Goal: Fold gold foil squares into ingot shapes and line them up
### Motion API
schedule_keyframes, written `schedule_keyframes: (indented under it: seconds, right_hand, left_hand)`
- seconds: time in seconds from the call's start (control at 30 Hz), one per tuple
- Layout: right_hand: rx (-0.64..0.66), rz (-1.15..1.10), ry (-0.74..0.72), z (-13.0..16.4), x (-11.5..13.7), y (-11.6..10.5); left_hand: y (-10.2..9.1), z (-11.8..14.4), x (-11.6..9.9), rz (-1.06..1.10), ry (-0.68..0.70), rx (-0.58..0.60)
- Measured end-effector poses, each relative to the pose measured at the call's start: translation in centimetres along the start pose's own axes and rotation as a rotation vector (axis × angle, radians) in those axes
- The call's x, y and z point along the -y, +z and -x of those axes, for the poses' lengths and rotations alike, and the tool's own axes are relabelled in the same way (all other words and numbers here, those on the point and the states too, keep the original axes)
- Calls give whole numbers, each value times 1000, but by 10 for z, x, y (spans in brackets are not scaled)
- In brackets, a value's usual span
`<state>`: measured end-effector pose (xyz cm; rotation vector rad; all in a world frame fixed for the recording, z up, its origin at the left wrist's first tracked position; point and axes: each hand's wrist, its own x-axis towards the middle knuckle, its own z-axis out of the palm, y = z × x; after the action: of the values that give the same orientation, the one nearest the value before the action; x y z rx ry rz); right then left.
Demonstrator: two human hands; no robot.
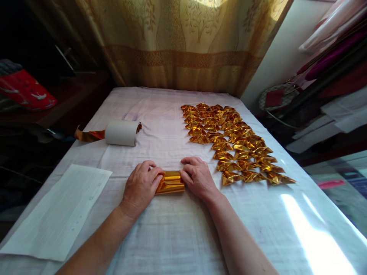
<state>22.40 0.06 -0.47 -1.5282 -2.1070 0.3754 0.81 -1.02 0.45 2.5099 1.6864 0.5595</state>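
A strip of shiny gold foil paper (172,182), partly folded or rolled lengthwise, lies on the white cloth between my hands. My left hand (142,183) grips its left end, where the foil is crumpled under the thumb and fingers. At the right end my right hand (197,177) pinches the edge, thumb and fingers curled over it. Rows of folded gold foil pieces (229,139), shaped like ingots with pointed ends, cover the right side of the cloth. Left of my hands rests a curled stack of grey-backed foil sheets (120,133), with gold showing at its ends.
A printed white sheet of paper (59,212) lies at the left on the cloth-covered surface (160,236). Behind hangs a gold patterned curtain (183,49). A red container (27,88) stands on dark furniture at the left. Clothes (329,118) hang along the right side.
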Motion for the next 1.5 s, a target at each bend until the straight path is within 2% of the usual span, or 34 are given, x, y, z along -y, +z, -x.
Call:
schedule_keyframes:
  seconds: [0.2, 0.4, 0.57, 0.63, 0.77, 0.87, 0.93, 1.1, 1.33, 1.5]
  right_hand:
    - [-30, -37, -8, 0, -4, 4]
    - [-179, -195, 23, 0, -12, 8]
    - [-305, -215, 23, -2, 4, -5]
    - [-249, -247, -37, -1, 18, -10]
    - [62, -183, -26, 3, 41, -11]
    - [244, -72, 8, 5, 45, -8]
    - [285, -16, 22, 6, 44, -7]
    - [265, 56, 16, 14, 44, -7]
    - [102, 115, 54, 26, 53, 7]
    - [32, 133, 87, 34, 55, 12]
  left_hand:
    - [-4, -1, -1, 0, 105, 70]
    - [-10, -2, -9, -27, 99, 109]
    - [-9, -1, -11, -68, 99, 108]
    - [-8, 0, -11, -81, 100, 105]
    - [-7, 2, -12, -95, 93, 93]
    - [-6, 2, -13, -82, 88, 76]
    - [-6, 2, -14, -72, 84, 71]
    - [-8, 5, -14, -81, 85, 97]
    - [-5, 17, -5, -51, 148, 80]
    - [-1, 20, -2, -38, 141, 80]
